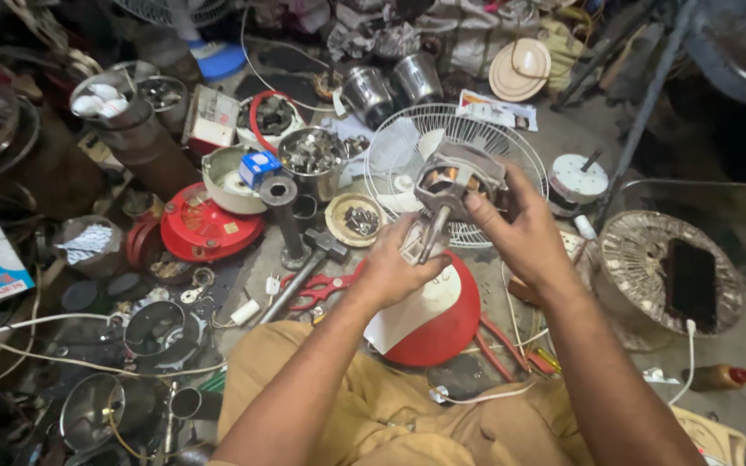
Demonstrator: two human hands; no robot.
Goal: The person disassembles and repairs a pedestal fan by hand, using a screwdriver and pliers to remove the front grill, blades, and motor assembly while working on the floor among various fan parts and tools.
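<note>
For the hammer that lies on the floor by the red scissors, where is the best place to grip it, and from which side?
Probably the hammer is best gripped at the middle of its handle, from above. The handle lies bare and slanted, its lower end towards the person; the head end sits close to a black pipe and a small dish.

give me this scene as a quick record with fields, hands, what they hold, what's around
setting: cluttered workshop floor, person seated
left hand: grips the shaft end of the grey metal fan motor
right hand: clasps the motor body from the side
below hands: red and white dome-shaped fan cover
behind motor: white wire fan guard
left of hands: steel hammer, red-handled pliers
further left: steel tin of small metal parts, red round plastic cover
</note>
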